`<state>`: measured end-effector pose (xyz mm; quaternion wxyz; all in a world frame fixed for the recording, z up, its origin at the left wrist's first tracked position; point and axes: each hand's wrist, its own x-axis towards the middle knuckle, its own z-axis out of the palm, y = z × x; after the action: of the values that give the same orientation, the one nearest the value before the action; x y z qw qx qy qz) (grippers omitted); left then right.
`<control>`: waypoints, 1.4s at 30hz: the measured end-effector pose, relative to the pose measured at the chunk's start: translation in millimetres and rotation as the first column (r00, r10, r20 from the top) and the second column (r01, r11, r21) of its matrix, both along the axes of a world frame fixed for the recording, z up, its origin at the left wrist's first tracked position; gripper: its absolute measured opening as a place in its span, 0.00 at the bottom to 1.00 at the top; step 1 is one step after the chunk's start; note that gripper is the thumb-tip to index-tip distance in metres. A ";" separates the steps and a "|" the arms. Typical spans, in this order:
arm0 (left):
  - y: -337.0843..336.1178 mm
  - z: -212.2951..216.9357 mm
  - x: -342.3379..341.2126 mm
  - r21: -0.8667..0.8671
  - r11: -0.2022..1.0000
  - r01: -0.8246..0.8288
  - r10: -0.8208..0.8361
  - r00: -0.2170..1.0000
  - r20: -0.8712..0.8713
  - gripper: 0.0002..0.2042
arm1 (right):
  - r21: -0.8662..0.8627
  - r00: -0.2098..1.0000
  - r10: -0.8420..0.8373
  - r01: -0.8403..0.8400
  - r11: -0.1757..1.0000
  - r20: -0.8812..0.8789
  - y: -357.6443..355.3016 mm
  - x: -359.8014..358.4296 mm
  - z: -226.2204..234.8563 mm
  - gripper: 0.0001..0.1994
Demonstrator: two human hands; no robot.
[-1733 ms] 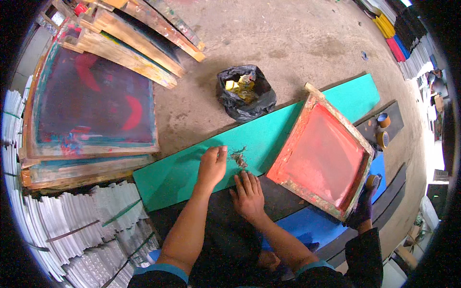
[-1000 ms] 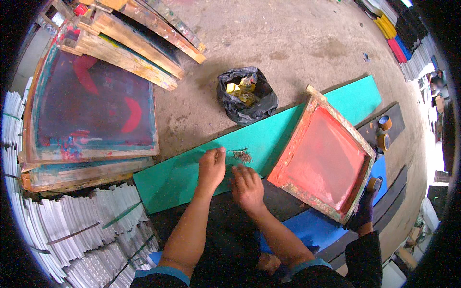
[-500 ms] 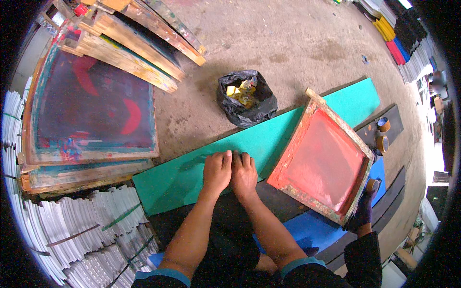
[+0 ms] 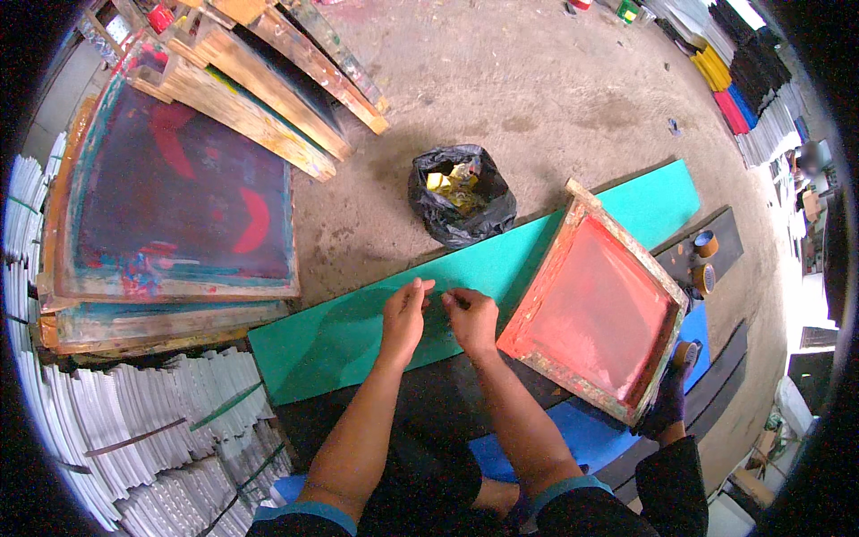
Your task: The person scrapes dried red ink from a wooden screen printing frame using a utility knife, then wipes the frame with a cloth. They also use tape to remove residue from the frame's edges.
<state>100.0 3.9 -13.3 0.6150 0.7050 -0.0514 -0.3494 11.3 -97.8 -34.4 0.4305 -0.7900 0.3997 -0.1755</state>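
Note:
My left hand (image 4: 404, 315) and my right hand (image 4: 472, 320) hover close together over a long green board (image 4: 331, 336) lying on the ground. Both pinch their fingertips toward each other, and a small pale scrap (image 4: 438, 295) seems held between them; it is too small to make out. Just right of my right hand, a red mesh screen in a wooden frame (image 4: 598, 313) lies tilted across the green board. Another person's dark-gloved hand (image 4: 667, 398) grips that frame's near right corner.
A black bag of yellow scraps (image 4: 461, 199) sits on the concrete beyond the board. Large wooden screen frames (image 4: 174, 201) are stacked at left, above bundles of white sheets (image 4: 134, 421). Tape rolls (image 4: 705, 243) rest on a dark board at right. Blue sheet (image 4: 591, 438) lies near my knees.
My hands were flat on the green board beside a small clump, came together over it, and are now lifted with fingertips pinched. The clump is no longer on the board.

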 end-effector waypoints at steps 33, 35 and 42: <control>-1.9 13.6 4.6 -0.446 0.874 -0.194 -0.095 0.832 -0.547 0.30 | -0.306 0.939 0.230 -0.304 0.902 -0.256 -128.1 126.8 93.4 0.10; -1.6 13.4 5.2 -0.434 0.880 -0.194 -0.085 0.834 -0.545 0.29 | -0.342 0.946 0.169 -0.261 0.903 -0.278 -122.5 126.1 97.5 0.08; -1.8 -7.5 2.0 -0.291 0.951 -0.108 -0.024 0.909 -0.417 0.28 | -0.635 0.955 0.247 -0.089 0.767 0.164 -111.2 87.6 103.8 0.17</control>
<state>102.1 2.1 -20.8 0.7213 0.5111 0.0423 -0.4655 98.8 -209.0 69.4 0.2052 -0.8931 0.1923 -0.3511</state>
